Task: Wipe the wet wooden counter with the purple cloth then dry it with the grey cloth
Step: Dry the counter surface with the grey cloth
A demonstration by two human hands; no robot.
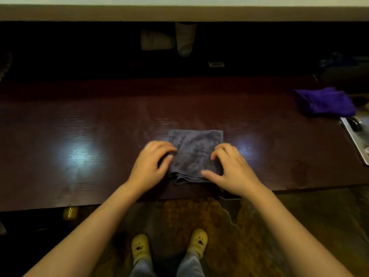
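Observation:
A grey cloth point(194, 151), folded into a square, lies flat on the dark wooden counter point(89, 126) near its front edge. My left hand point(151, 162) rests at the cloth's left edge with its fingertips touching it. On the cloth's right side sits my right hand point(229, 168), fingers curled, thumb on the lower corner. Neither hand has lifted the cloth. The purple cloth point(325, 101) lies crumpled at the far right of the counter, well away from both hands.
A metal tray or sink edge point(355, 136) sits at the counter's right end. Pale objects stand in the dark shelf space behind the counter point(185, 39). Light glare marks the counter on the left point(79, 154). My yellow shoes point(139, 246) stand on the floor below.

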